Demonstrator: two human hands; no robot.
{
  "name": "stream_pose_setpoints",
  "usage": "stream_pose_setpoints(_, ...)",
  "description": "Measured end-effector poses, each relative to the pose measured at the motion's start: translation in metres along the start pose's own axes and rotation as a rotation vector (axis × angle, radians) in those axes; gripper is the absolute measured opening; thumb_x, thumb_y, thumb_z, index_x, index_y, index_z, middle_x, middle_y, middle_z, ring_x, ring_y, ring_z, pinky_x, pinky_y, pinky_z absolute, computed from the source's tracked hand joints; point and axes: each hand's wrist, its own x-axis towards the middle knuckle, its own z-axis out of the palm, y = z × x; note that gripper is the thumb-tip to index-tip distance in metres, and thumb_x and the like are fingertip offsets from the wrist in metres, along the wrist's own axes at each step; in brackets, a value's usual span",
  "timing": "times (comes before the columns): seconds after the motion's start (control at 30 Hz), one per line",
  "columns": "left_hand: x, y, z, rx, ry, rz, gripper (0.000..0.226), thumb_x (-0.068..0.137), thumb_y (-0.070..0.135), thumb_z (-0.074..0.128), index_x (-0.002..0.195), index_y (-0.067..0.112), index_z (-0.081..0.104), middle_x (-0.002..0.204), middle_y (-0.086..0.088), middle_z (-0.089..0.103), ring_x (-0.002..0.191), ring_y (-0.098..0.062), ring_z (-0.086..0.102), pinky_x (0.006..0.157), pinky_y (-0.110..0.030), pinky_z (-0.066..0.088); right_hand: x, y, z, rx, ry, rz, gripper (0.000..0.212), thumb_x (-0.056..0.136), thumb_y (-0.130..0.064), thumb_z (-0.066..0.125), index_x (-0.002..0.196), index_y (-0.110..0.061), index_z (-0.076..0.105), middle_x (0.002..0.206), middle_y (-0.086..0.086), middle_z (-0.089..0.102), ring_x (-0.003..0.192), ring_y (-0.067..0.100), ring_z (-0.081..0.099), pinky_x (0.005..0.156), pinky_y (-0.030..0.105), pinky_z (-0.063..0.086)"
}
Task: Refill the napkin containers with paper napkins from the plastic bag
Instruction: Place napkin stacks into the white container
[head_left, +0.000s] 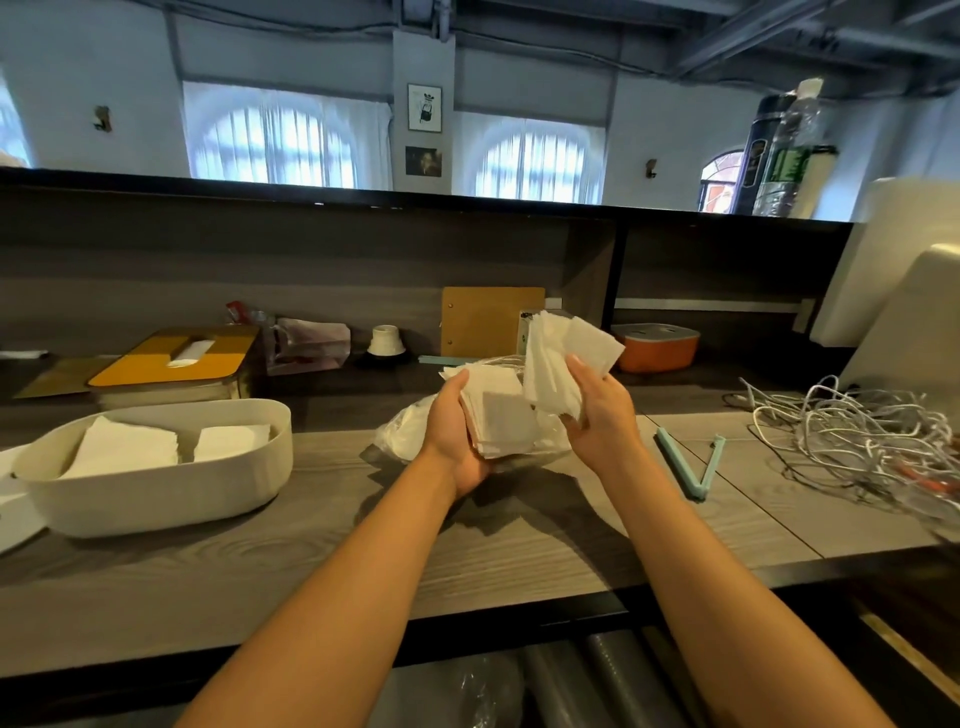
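over the plastic bag (410, 434) on the worktop (519, 530), our left hand (457, 436) cradles a napkin stack (501, 415) while our right hand (597, 410) grips a pulled-off bunch (556, 358), probably portioning for the white container (156, 483) at left.

Soft matt paper napkins (501, 415); clear glossy plastic bag (410, 434); matt grey woodgrain counter (311, 519).

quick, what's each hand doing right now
left hand: holds a napkin stack
right hand: holds a napkin bunch
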Motion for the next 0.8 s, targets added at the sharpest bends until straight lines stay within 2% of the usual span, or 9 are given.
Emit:
stream_pose_setpoints(0.07, 0.001, -0.001, -0.001, -0.002, -0.015, -0.001, 0.049, 0.1, 0.055, 0.034, 0.127, 0.024, 0.062, 0.119, -0.014, 0.071, 0.109, -0.034, 0.064, 0.092, -0.052, 0.053, -0.001, 0.007, 0.004, -0.158, -0.067, -0.004, 0.02, 0.093, -0.024, 0.064, 0.112, -0.017, 0.06, 0.106, 0.007, 0.069, 0.096, 0.024, 0.069, 0.081, 0.041, 0.059)
stream_pose_setpoints(0.13, 0.001, -0.003, 0.001, 0.019, -0.012, 0.04, 0.045, 0.103, 0.046, 0.035, 0.13, 0.02, 0.06, 0.121, -0.015, 0.069, 0.11, -0.033, 0.064, 0.093, -0.05, 0.053, -0.002, 0.019, 0.009, -0.413, -0.067, -0.052, 0.031, 0.094, -0.027, 0.062, 0.122, -0.013, 0.058, 0.106, 0.005, 0.067, 0.096, 0.022, 0.067, 0.075, 0.037, 0.057)
stream_pose_setpoints(0.2, -0.001, -0.004, 0.005, 0.097, 0.005, 0.074, 0.038, 0.105, 0.033, 0.036, 0.133, 0.017, 0.058, 0.122, -0.014, 0.068, 0.11, -0.031, 0.065, 0.092, -0.048, 0.055, 0.0, 0.027, 0.012, -0.524, -0.062, -0.087, 0.036, 0.095, -0.031, 0.06, 0.127, -0.013, 0.056, 0.105, 0.002, 0.066, 0.094, 0.019, 0.066, 0.07, 0.032, 0.054)
stream_pose_setpoints(0.33, 0.0, -0.006, 0.009, 0.26, 0.084, 0.158, 0.026, 0.105, 0.024, 0.046, 0.129, 0.021, 0.056, 0.117, -0.008, 0.069, 0.105, -0.027, 0.067, 0.091, -0.05, 0.056, 0.001, 0.027, 0.016, -0.475, -0.035, -0.023, 0.029, 0.096, -0.029, 0.059, 0.123, -0.019, 0.053, 0.1, -0.002, 0.061, 0.09, 0.015, 0.061, 0.063, 0.027, 0.049)
stream_pose_setpoints(0.43, 0.0, -0.006, 0.009, 0.29, 0.143, 0.212, 0.018, 0.101, 0.02, 0.055, 0.119, 0.022, 0.057, 0.109, -0.004, 0.067, 0.101, -0.025, 0.065, 0.089, -0.051, 0.056, 0.0, 0.025, 0.014, -0.397, -0.065, 0.057, 0.026, 0.092, -0.022, 0.062, 0.117, -0.02, 0.054, 0.105, 0.005, 0.061, 0.097, 0.024, 0.061, 0.07, 0.038, 0.055)
stream_pose_setpoints(0.5, 0.0, -0.006, 0.008, 0.336, 0.183, 0.26, 0.023, 0.099, 0.019, 0.059, 0.121, 0.022, 0.056, 0.109, -0.004, 0.066, 0.1, -0.024, 0.064, 0.087, -0.05, 0.056, -0.001, 0.025, 0.012, -0.433, -0.113, 0.041, 0.023, 0.091, -0.021, 0.065, 0.112, -0.018, 0.059, 0.108, 0.007, 0.064, 0.1, 0.027, 0.063, 0.074, 0.043, 0.058)
stream_pose_setpoints(0.57, 0.001, -0.007, 0.007, 0.388, 0.202, 0.293, 0.031, 0.096, 0.024, 0.063, 0.126, 0.019, 0.056, 0.114, -0.006, 0.067, 0.103, -0.026, 0.066, 0.088, -0.051, 0.057, -0.001, 0.025, 0.011, -0.453, -0.108, 0.017, 0.019, 0.089, -0.022, 0.069, 0.107, -0.019, 0.063, 0.104, 0.005, 0.065, 0.096, 0.025, 0.065, 0.071, 0.041, 0.058)
stream_pose_setpoints(0.7, -0.004, -0.005, 0.01, 0.282, 0.119, 0.213, 0.035, 0.103, 0.041, 0.045, 0.128, 0.02, 0.057, 0.117, -0.009, 0.069, 0.106, -0.029, 0.067, 0.092, -0.049, 0.055, 0.003, 0.024, 0.008, -0.375, 0.011, 0.013, 0.022, 0.087, -0.02, 0.071, 0.106, -0.015, 0.062, 0.102, 0.006, 0.065, 0.096, 0.026, 0.063, 0.084, 0.047, 0.056)
stream_pose_setpoints(0.8, -0.003, -0.003, 0.011, 0.277, 0.141, 0.232, 0.036, 0.106, 0.035, 0.04, 0.129, 0.015, 0.059, 0.115, -0.009, 0.071, 0.105, -0.029, 0.068, 0.095, -0.05, 0.054, 0.005, 0.023, 0.006, -0.329, 0.041, -0.031, 0.018, 0.088, -0.018, 0.07, 0.102, -0.017, 0.059, 0.104, 0.007, 0.063, 0.098, 0.025, 0.061, 0.088, 0.047, 0.055)
